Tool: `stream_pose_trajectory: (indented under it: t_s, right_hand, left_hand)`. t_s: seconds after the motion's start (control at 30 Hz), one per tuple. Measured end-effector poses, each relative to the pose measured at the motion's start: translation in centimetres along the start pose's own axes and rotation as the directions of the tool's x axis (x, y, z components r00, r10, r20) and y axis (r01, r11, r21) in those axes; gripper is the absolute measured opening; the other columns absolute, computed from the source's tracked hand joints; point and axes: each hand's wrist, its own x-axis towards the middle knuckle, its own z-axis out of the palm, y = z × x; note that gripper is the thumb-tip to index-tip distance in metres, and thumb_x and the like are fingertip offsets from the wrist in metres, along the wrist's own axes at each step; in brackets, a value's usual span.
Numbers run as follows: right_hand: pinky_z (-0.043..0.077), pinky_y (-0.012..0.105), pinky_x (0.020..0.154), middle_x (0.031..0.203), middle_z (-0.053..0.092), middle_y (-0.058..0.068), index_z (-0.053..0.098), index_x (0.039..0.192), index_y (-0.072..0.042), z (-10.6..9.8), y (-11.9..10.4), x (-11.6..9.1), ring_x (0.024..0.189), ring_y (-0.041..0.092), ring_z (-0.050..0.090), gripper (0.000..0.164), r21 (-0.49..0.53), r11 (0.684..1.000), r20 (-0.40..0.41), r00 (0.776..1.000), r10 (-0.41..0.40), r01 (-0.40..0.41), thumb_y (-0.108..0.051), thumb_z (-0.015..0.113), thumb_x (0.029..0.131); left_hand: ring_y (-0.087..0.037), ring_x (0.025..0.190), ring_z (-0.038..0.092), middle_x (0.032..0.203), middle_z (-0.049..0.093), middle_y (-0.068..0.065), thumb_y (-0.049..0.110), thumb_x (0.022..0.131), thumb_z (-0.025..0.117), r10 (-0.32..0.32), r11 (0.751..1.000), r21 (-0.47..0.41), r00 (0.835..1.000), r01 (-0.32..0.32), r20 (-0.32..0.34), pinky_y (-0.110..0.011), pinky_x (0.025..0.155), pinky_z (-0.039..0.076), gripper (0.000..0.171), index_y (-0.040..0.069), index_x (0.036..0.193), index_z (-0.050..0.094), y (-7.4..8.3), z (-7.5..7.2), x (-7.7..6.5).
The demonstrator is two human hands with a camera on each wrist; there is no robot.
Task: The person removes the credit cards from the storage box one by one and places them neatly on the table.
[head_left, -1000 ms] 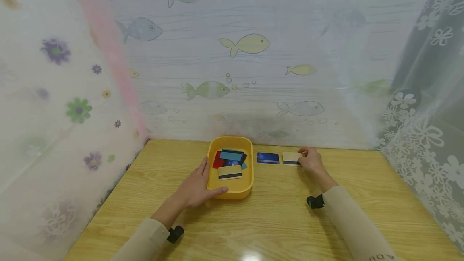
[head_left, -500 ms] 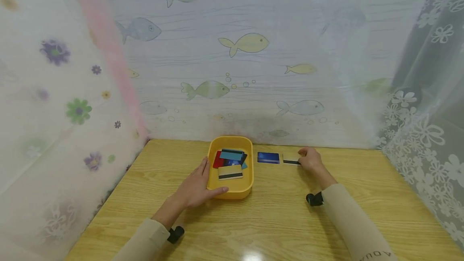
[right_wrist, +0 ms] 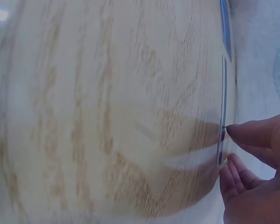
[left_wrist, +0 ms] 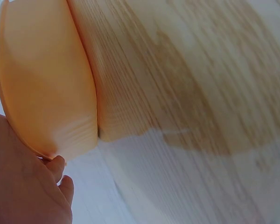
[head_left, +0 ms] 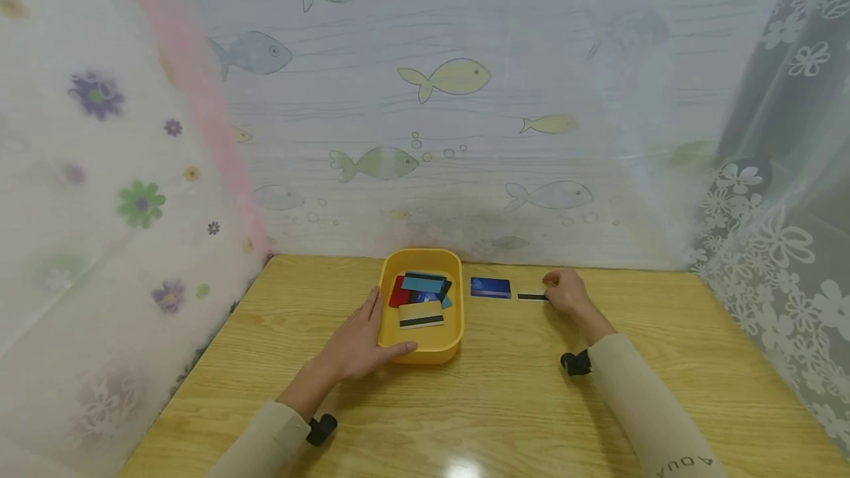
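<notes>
My left hand holds the yellow plastic bin at its near left corner. Its fingers lie along the outer left wall, and the thumb stretches over the near rim. Inside the bin are several cards, among them a light blue card and a gold card with a dark stripe. To the bin's right, my right hand pinches the right end of a striped card at the table surface. Only its dark stripe stands out from the wood. A blue card lies flat between bin and striped card.
The wood-grain table reaches back to a hanging sheet printed with fish. Flowered sheets enclose both sides. Small black devices sit at both wrists.
The light face of the striped card has faded from view, leaving mainly its dark stripe visible. My right fingers have shifted slightly at its end. My left hand and the bin stay put.
</notes>
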Motion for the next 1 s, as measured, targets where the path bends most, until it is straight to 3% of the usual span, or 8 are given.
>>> stream_pose_trajectory:
  t_s: [0.37,0.6,1.0]
  right_hand:
    - [0.049,0.059,0.101,0.132,0.055,0.038,0.060,0.126,0.018,0.4,0.5,0.1,0.125,0.054,0.051,0.038,-0.012,1.000,-0.018,1.000,-0.020,0.020,0.006,0.053,0.090]
    - [0.045,0.062,0.104,0.140,0.047,0.042,0.053,0.135,0.017,0.1,-0.4,-0.8,0.130,0.057,0.045,0.043,0.008,1.000,-0.013,1.000,0.005,-0.005,0.004,0.053,0.094]
    - [0.046,0.064,0.100,0.139,0.043,0.044,0.049,0.137,0.019,-0.7,-3.5,-2.6,0.126,0.060,0.046,0.046,-0.004,0.988,0.011,0.988,-0.153,0.153,-0.003,0.059,0.098]
  left_hand:
    - [-0.038,0.154,0.025,0.172,0.004,-0.010,0.085,0.084,0.052,-0.001,1.000,-0.003,1.000,0.001,0.000,-0.055,0.120,0.029,0.123,0.006,0.165,0.007,-0.1,0.2,-0.1]
    - [-0.037,0.154,0.023,0.172,0.003,-0.010,0.084,0.084,0.053,-0.003,1.000,-0.009,1.000,0.003,0.011,-0.054,0.121,0.029,0.122,0.006,0.165,0.006,-0.2,0.5,0.1]
    - [-0.037,0.154,0.024,0.172,0.004,-0.010,0.089,0.080,0.050,-0.001,1.000,-0.013,1.000,0.001,-0.005,-0.054,0.121,0.029,0.127,0.006,0.165,0.006,0.0,0.0,0.0]
